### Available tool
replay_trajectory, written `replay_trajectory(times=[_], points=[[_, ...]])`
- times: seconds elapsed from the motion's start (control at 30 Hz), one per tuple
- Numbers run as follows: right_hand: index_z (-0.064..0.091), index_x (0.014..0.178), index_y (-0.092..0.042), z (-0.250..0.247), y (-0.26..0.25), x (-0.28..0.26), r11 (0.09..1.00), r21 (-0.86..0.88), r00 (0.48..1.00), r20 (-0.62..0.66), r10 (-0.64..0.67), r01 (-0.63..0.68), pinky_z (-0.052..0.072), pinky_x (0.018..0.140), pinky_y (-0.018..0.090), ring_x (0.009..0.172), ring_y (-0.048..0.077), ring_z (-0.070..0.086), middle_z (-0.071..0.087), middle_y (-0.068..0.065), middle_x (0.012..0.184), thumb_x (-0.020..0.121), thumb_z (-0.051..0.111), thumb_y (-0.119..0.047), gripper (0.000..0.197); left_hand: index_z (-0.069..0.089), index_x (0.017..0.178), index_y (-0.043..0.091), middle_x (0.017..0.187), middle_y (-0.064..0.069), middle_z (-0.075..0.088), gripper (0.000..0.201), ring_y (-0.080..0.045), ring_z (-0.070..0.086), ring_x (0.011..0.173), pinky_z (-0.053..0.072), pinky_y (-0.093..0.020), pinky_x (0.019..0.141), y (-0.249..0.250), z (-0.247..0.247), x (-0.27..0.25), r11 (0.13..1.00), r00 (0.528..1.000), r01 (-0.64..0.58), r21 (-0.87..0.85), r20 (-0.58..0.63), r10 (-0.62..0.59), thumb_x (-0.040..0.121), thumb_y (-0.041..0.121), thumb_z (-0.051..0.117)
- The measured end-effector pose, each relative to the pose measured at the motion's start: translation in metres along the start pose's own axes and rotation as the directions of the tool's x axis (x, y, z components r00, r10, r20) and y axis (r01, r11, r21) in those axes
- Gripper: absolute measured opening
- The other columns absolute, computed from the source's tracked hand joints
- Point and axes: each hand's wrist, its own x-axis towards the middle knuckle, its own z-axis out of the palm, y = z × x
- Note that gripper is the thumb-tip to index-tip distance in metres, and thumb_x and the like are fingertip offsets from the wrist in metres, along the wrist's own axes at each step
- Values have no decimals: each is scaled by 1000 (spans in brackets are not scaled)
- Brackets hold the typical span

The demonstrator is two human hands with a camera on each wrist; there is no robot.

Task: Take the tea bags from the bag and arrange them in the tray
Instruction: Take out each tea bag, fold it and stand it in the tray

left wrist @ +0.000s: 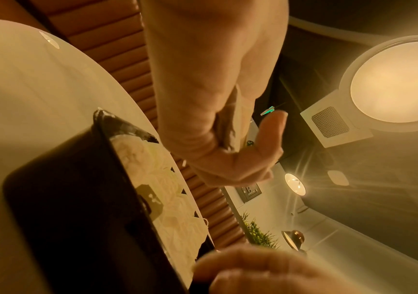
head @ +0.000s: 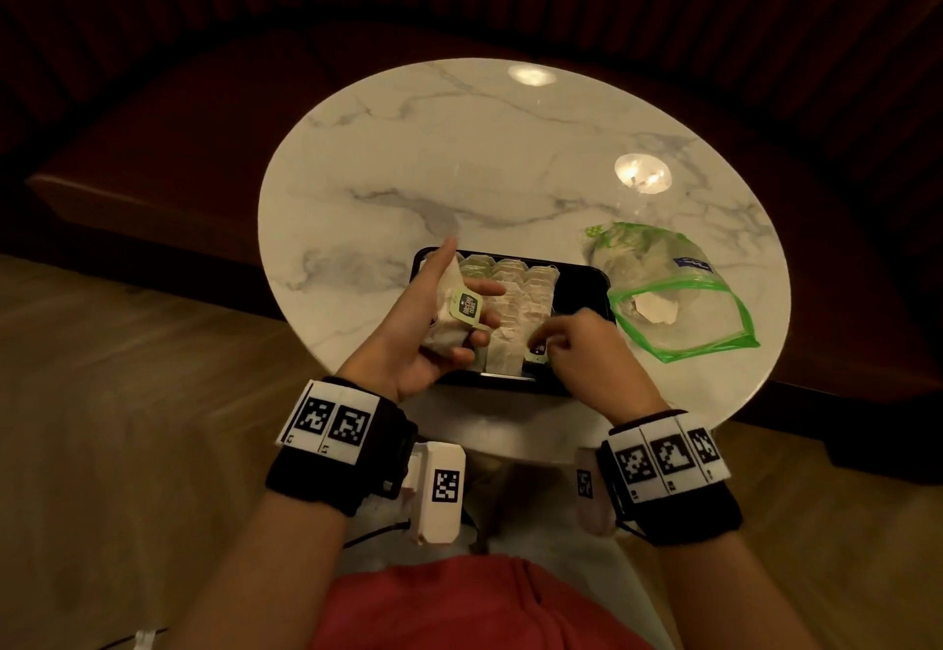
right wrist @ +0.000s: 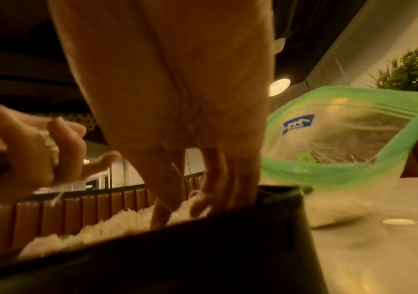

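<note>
A round white marble-patterned table (head: pixel 459 164) fills the middle of the head view, and a black rectangular plastic tray (head: pixel 587 282) sits near its lower edge. Rows of pale paper tea bags (head: pixel 520 292) stand packed in the tray's left and middle part; the left hand covers its left end, so how far the rows reach there is hidden.

The left hand (head: pixel 433 333) is raised over that end, palm up, thumb pointing up the frame, with its fingers curled round a small stack of tea bags (head: pixel 446 322) bearing a light green paper tag (head: pixel 465 311). The tag's print is too small to read. In the left wrist view the stack shows only as a sliver behind the palm.

The right hand (head: pixel 581 348), lower centre, reaches into the tray's near right corner with fingers bent down, pinching a green tag (head: pixel 537 351) on a bag in the last row. In the right wrist view the fingertips (right wrist: pixel 160 216) dip behind the dark tray wall, so the exact contact is hidden.

A clear zip-lock plastic bag with green edges (head: pixel 678 302) lies on the table just right of the tray, mouth open toward the lower right. Pale tea bags show blurrily through it; their number cannot be told.
</note>
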Motion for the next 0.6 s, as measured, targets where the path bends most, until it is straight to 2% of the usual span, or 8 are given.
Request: replay_trajectory(times=[0.07, 0.1, 0.17, 0.23, 0.33, 0.43, 0.53, 0.6], points=[[73, 99, -22, -12, -15, -5, 981, 125, 979, -154, -132, 151, 35, 68, 11, 81, 3, 53, 56, 0, 100, 93, 54, -8, 24, 62, 102, 10, 66, -8, 60, 65, -13, 49, 45, 31, -14, 35, -1, 1, 0, 999, 1000, 1, 36, 8, -1, 92, 69, 37], [72, 99, -24, -17, -23, -8, 951, 211, 960, -213, -179, 225, 38, 71, 9, 83, 0, 54, 55, -4, 99, 94, 57, -12, 20, 63, 102, 11, 67, -8, 60, 65, -14, 49, 46, 31, -15, 36, -2, 1, 0, 998, 1000, 0, 55, 13, -1, 92, 69, 36], [72, 100, -29, -24, -36, -11, 897, 321, 942, -240, -232, 303, 44, 76, 13, 92, 1, 57, 56, -7, 100, 94, 61, -20, 15, 65, 101, 15, 70, -9, 61, 63, -15, 50, 49, 32, -16, 36, -3, 2, 0, 997, 999, -4, 80, 39, 1, 92, 70, 35], [73, 102, -29, -24, -42, -10, 891, 337, 950, -181, -256, 305, 46, 75, 16, 94, 4, 56, 56, -7, 101, 94, 61, -25, 15, 68, 98, 18, 70, -9, 63, 62, -16, 52, 50, 35, -17, 36, -4, 4, 0, 996, 998, -11, 88, 66, 5, 93, 69, 34], [74, 106, -24, -22, -42, -7, 883, 379, 960, -96, -262, 278, 46, 75, 15, 93, 5, 59, 56, -5, 104, 92, 65, -24, 17, 69, 92, 17, 66, -4, 60, 62, -17, 53, 50, 37, -17, 37, -4, 6, -1, 996, 996, -10, 83, 91, 3, 94, 68, 33], [74, 98, -27, -22, -40, -8, 884, 382, 962, -65, -264, 268, 48, 82, 24, 99, 7, 58, 57, -9, 104, 88, 69, -27, 11, 66, 91, 15, 64, -4, 59, 59, -18, 55, 50, 40, -18, 40, -4, 7, -1, 998, 997, -27, 63, 77, 22, 95, 64, 35], [69, 87, -31, -28, -38, -10, 860, 445, 967, -82, -240, 251, 50, 81, 28, 100, 11, 60, 59, -8, 101, 88, 69, -26, 5, 65, 95, 14, 74, -6, 68, 47, -20, 63, 62, 54, -28, 57, -6, 9, 1, 997, 997, -71, 24, -20, 71, 100, 50, 36], [69, 90, -27, -35, -36, -11, 838, 493, 972, -92, -218, 235, 50, 81, 27, 94, 8, 63, 65, -7, 97, 90, 67, -22, 5, 65, 87, 13, 80, -7, 71, 36, -21, 66, 74, 56, -34, 67, -6, 6, 3, 990, 984, -139, -14, -115, 137, 100, 35, 41]])
